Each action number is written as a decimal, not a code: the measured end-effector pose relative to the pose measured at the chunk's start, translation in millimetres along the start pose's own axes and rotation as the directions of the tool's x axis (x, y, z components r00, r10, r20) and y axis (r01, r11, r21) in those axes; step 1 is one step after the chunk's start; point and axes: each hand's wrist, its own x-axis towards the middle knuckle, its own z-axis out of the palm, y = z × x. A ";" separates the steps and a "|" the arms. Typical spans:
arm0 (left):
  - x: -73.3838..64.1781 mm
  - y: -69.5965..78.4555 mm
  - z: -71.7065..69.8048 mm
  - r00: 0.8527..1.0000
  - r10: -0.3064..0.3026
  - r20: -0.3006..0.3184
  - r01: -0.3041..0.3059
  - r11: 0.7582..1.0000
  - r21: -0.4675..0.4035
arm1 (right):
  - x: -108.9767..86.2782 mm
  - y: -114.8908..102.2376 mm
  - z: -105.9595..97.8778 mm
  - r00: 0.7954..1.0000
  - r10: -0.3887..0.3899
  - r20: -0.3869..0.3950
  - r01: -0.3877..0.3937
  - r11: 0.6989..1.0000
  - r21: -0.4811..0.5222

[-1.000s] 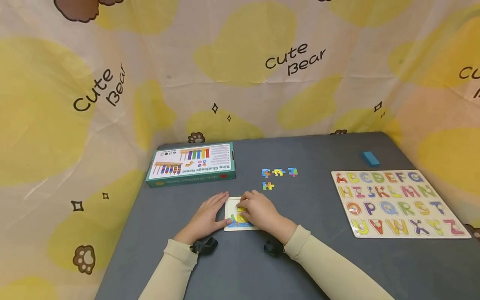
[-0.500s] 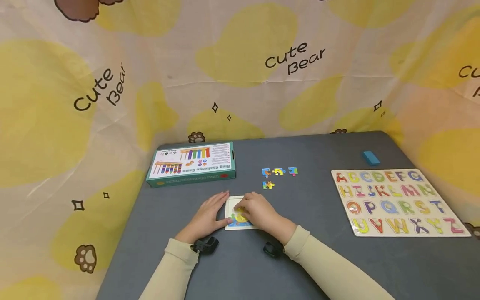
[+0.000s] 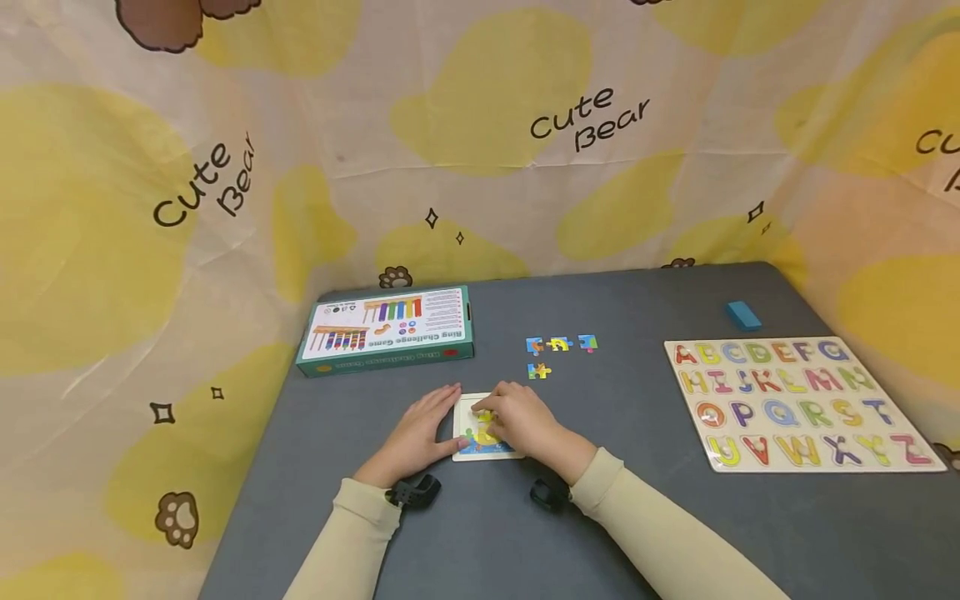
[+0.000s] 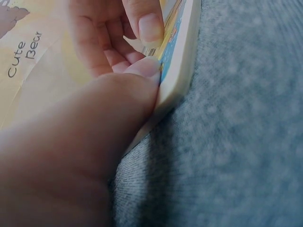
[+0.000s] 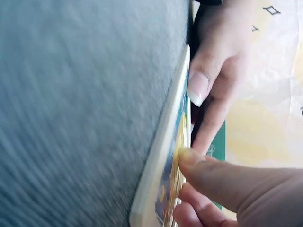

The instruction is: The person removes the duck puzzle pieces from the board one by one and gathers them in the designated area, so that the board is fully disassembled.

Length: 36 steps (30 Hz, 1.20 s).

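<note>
A small jigsaw tray (image 3: 464,407) with a pale rim lies in front of me, its lower part filled with blue, yellow and green picture pieces. My left hand (image 3: 411,437) rests along its left edge, fingers straight, the thumb on the near left corner. In the left wrist view that thumb (image 4: 142,78) lies over the rim. My right hand (image 3: 525,427) reaches over the tray's right side with curled fingers and pinches a yellow puzzle piece (image 3: 486,416) there, partly hidden by the fingers. The right thumb (image 5: 191,158) presses close against the picture in the right wrist view.
Several loose puzzle pieces (image 3: 538,371) lie beyond the tray. A Ring Challenge Game box (image 3: 386,329) stands at the back left. On the right are an alphabet board (image 3: 798,404) and a blue block (image 3: 743,316). A printed cloth (image 3: 480,167) surrounds the grey table (image 3: 600,533).
My right hand shifts slightly over the tray, and the yellow piece at its fingertips turns a little. My left hand stays at the tray's edge. The whole head view drifts slightly.
</note>
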 end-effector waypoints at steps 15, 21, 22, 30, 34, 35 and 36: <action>-0.3 1.4 -1.2 1.000 0.002 -0.009 -0.002 1.000 -0.012 | 0.1 9.2 -0.4 0.999 -0.023 0.041 0.013 0.976 0.218; -0.3 -0.1 -0.2 0.999 0.024 -0.022 -0.025 1.000 -0.009 | -1.3 13.5 0.8 0.998 -0.051 0.021 0.045 0.976 0.214; -0.2 0.1 -0.1 0.999 0.029 -0.024 -0.029 1.000 -0.004 | -1.4 14.3 1.0 0.998 -0.059 0.017 0.054 0.976 0.211; 1.4 11.4 -3.2 0.954 0.231 -0.191 -0.201 0.965 0.166 | -0.8 19.9 2.5 0.997 -0.072 -0.009 0.072 0.968 0.240; -1.6 17.1 -3.8 0.932 0.327 -0.158 -0.289 0.932 0.220 | -0.3 21.5 3.1 0.997 -0.068 -0.021 0.071 0.965 0.253; -2.5 17.7 -3.5 0.929 0.348 -0.130 -0.314 0.922 0.225 | -0.1 21.7 2.9 0.997 -0.068 -0.022 0.071 0.964 0.257; -3.3 18.6 -3.4 0.925 0.366 -0.101 -0.337 0.913 0.228 | 0.0 21.8 2.7 0.998 -0.067 -0.021 0.070 0.963 0.261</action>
